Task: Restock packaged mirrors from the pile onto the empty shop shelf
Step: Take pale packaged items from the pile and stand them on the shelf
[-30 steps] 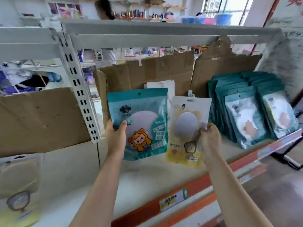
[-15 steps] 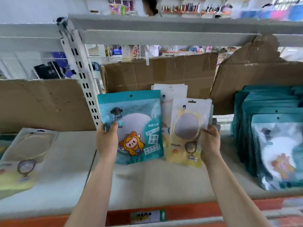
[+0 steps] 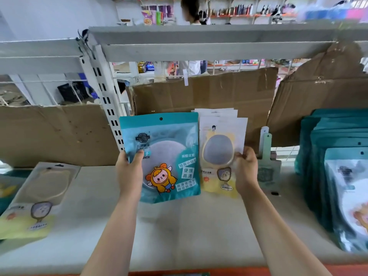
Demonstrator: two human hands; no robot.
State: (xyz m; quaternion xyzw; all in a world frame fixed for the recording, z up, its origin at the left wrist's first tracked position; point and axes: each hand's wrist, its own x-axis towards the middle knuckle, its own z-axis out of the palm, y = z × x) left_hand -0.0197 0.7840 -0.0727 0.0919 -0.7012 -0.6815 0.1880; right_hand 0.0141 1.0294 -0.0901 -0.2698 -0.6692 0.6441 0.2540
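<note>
Head: teal pack (image 3: 169,156) in left hand (image 3: 129,170)

Bright, even daylight; blurred, warped wide-angle edges

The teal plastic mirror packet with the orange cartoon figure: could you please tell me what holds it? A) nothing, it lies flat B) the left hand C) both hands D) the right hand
B: the left hand grips the teal plastic mirror packet at its left edge; the right hand holds the white-and-yellow mirror packet.
</note>
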